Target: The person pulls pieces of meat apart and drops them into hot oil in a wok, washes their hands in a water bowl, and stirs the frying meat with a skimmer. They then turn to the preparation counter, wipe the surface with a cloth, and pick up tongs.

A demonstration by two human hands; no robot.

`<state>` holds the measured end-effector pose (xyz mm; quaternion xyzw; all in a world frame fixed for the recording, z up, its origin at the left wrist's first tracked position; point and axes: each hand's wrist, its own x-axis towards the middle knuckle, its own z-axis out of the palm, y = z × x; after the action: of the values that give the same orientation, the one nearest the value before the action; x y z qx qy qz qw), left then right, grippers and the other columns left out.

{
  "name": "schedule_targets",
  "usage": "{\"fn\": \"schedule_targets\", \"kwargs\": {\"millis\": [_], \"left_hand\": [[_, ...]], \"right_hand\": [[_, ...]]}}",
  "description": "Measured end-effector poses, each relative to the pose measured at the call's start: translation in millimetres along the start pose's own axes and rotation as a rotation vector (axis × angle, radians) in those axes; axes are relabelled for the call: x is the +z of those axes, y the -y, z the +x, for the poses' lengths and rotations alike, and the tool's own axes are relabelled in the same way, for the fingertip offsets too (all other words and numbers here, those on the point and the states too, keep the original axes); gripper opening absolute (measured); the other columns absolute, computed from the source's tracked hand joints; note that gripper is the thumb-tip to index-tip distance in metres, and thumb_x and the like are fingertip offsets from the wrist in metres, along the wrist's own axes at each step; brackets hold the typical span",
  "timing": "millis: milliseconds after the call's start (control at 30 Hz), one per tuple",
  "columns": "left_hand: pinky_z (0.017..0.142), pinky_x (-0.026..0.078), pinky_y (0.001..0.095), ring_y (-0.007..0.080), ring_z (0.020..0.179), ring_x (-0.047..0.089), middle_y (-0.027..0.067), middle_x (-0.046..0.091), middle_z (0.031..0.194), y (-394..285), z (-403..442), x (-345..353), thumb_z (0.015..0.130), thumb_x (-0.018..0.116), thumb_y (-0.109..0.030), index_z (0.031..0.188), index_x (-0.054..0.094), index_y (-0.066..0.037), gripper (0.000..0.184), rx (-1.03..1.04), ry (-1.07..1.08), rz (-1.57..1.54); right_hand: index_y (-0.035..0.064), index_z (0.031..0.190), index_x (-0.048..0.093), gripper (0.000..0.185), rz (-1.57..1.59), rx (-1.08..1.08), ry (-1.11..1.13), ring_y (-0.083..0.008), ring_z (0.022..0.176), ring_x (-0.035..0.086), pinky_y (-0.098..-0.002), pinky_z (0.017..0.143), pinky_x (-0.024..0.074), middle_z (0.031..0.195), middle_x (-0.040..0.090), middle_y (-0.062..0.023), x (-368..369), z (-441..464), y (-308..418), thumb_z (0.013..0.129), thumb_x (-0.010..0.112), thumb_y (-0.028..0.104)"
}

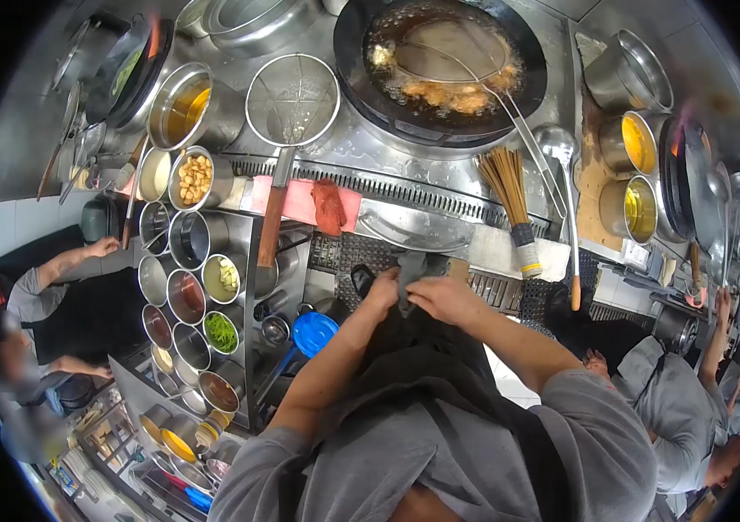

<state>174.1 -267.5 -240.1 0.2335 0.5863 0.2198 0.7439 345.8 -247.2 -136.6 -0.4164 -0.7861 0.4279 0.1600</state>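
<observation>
In front of my waist, my left hand (382, 293) is closed on a dark grey strip of cloth (410, 268). My right hand (439, 298) pinches the same strip from the other side. The strip hangs just above my black apron (418, 361); whether it belongs to the apron I cannot tell. Ahead of my hands, a wok (352, 83) of bubbling oil holds golden frying pieces (452, 96), with a wire skimmer (509, 91) resting in it. A mesh strainer (293, 100) with a wooden handle lies on the steel stove top, left of the wok.
Metal pots with ingredients (224, 278) crowd the rack at left. A bamboo brush (509, 196) and a long ladle (572, 200) lean at the stove's right edge. A pink cloth (348, 206) lies on the front ledge. Co-workers stand left (35, 296) and right (666, 391).
</observation>
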Motion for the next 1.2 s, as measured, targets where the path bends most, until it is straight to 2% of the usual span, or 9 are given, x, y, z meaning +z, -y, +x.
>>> {"fn": "schedule_targets", "kwargs": {"millis": [200,300,500,533,633,767,900,1000,1200], "left_hand": [[0.059,0.054,0.0337,0.0208,0.081,0.062,0.0117,0.061,0.096,14.8,5.1,-55.5,0.082,0.062,-0.016,0.105,0.058,0.000,0.028,-0.170,0.197,0.599],[0.060,0.054,0.0329,0.0195,0.079,0.061,0.0086,0.060,0.089,18.7,9.2,-57.3,0.081,0.063,-0.016,0.099,0.058,-0.001,0.024,-0.206,0.200,0.536],[0.061,0.052,0.0324,0.0156,0.072,0.060,0.0035,0.059,0.080,24.3,7.6,-42.4,0.081,0.064,-0.017,0.086,0.058,-0.007,0.013,-0.208,0.043,0.127],[0.061,0.052,0.0324,0.0156,0.072,0.060,0.0035,0.059,0.080,19.2,4.4,-39.1,0.081,0.064,-0.017,0.086,0.058,-0.007,0.013,-0.207,0.041,0.129],[0.061,0.051,0.0318,0.0149,0.071,0.058,0.0027,0.058,0.079,-1.0,0.8,-23.6,0.083,0.062,-0.018,0.083,0.057,-0.009,0.010,-0.205,0.046,-0.008],[0.063,0.050,0.0319,0.0145,0.074,0.056,0.0005,0.055,0.078,-16.1,2.6,-20.3,0.084,0.062,-0.019,0.082,0.056,-0.010,0.010,-0.169,0.036,0.026],[0.067,0.050,0.0338,0.0136,0.077,0.055,-0.0008,0.054,0.078,-22.4,-3.6,-19.7,0.084,0.062,-0.020,0.083,0.055,-0.012,0.011,-0.192,-0.027,-0.027],[0.070,0.050,0.0357,0.0149,0.078,0.057,-0.0002,0.056,0.080,-20.8,-12.5,-24.9,0.085,0.061,-0.021,0.084,0.056,-0.012,0.010,-0.194,-0.012,-0.168],[0.064,0.048,0.0310,0.0151,0.072,0.061,0.0010,0.063,0.079,-7.8,-33.5,-40.2,0.084,0.061,-0.020,0.093,0.060,-0.013,0.012,-0.120,-0.049,-0.340]], "right_hand": [[0.0037,0.099,0.061,0.045,-0.211,0.104,-0.354,-0.0328,0.087,0.062,-0.0404,0.079,0.0490,0.093,0.063,-0.0147,-85.5,54.1,-56.5,0.073,0.072,0.038],[0.0019,0.101,0.060,0.056,-0.487,0.005,-0.017,-0.0352,0.096,0.058,-0.0434,0.084,0.0458,0.099,0.062,-0.0171,-70.5,81.1,-110.9,0.069,0.072,0.047],[0.0020,0.094,0.058,0.061,-0.271,0.634,-0.023,-0.0378,0.091,0.058,-0.0457,0.082,0.0451,0.097,0.060,-0.0204,-72.6,116.1,-110.1,0.071,0.065,0.058],[0.0011,0.075,0.054,0.060,-0.289,0.410,-0.119,-0.0376,0.087,0.059,-0.0428,0.072,0.0461,0.088,0.059,-0.0194,-60.8,104.3,-112.7,0.067,0.068,0.058],[0.0011,0.088,0.059,0.059,-0.405,0.129,0.063,-0.0378,0.092,0.058,-0.0444,0.078,0.0471,0.094,0.060,-0.0223,-48.2,100.3,-111.2,0.071,0.065,0.057],[0.0024,0.088,0.059,0.059,-0.426,0.607,-0.106,-0.0359,0.086,0.060,-0.0425,0.077,0.0480,0.087,0.063,-0.0157,-78.6,117.5,-127.7,0.069,0.066,0.057],[0.0032,0.083,0.060,0.047,-0.358,0.164,0.047,-0.0351,0.082,0.061,-0.0433,0.074,0.0481,0.084,0.063,-0.0146,-78.2,70.2,-111.4,0.066,0.074,0.045],[0.0043,0.082,0.059,0.043,-0.377,0.223,-0.279,-0.0345,0.084,0.060,-0.0432,0.073,0.0474,0.086,0.063,-0.0145,-82.7,52.0,-128.5,0.062,0.079,0.037],[0.0059,0.089,0.061,0.028,-0.339,0.295,-0.234,-0.0339,0.092,0.058,-0.0421,0.079,0.0469,0.095,0.062,-0.0147,-66.2,38.1,-116.9,0.071,0.074,0.024]]}}
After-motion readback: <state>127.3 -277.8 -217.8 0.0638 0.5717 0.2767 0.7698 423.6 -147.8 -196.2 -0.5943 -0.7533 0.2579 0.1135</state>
